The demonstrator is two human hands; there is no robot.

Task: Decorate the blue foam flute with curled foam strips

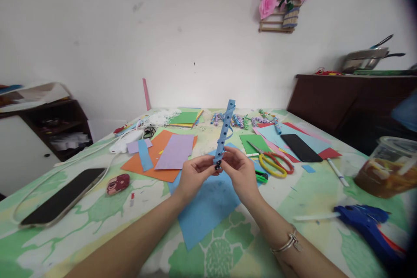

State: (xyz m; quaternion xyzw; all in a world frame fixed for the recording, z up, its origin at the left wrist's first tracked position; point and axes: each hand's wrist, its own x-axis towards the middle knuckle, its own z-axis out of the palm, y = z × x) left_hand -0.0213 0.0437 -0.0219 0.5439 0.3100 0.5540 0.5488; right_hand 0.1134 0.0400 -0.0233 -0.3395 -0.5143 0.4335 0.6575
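A narrow blue paper strip (224,128) with dark dots stands nearly upright, tilted slightly right, between my hands. Thin curled blue slivers hang off its edge. My left hand (198,176) pinches its lower end from the left. On the other side, my right hand (239,171) pinches the same end, fingertips close to the left ones. Something small and dark shows at the fingertips; I cannot make out what it is. Beneath both hands lies a blue paper sheet (208,213). Scissors (273,163) with yellow and red handles lie right of my right hand, near a green cutter (261,177).
Curled paper pieces (239,120) lie at the back. Orange paper (169,176) and purple paper (176,152) are at left, with a phone (65,195). At right are another phone (301,147), a blue glue gun (365,221) and a plastic cup (387,167) of brown drink.
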